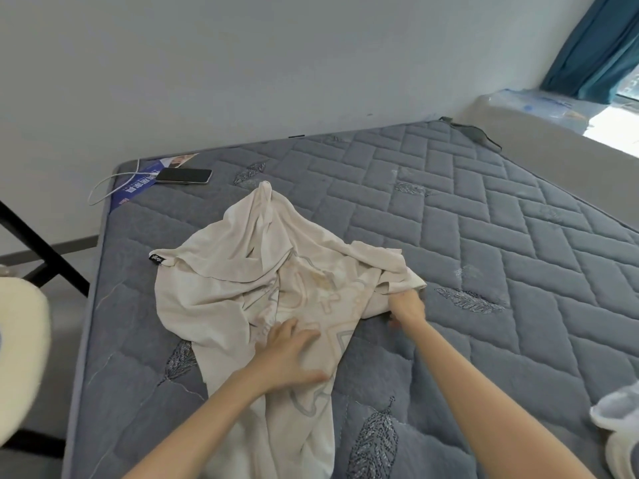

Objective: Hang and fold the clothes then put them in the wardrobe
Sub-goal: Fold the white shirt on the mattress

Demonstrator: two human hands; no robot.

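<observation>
A single wide-angle head view looks forward and down from close above the grey quilted mattress [484, 254], which fills most of the frame, facing the plain white wall [207, 63] beyond

the shirt [214, 295] is pale cream; under the fingers [297, 335] of the left hand [287, 357] its print shows grey-outlined shapes and faded tan marks. left of those fingers, its black tag [157, 260]. the mattress [484, 236] is slate blue-grey, quilted in a brick zigzag, with darker stitched feathers [466, 300]. far beyond the fingers: black phone [183, 175], white cable [103, 188], teal curtain [594, 46].
</observation>
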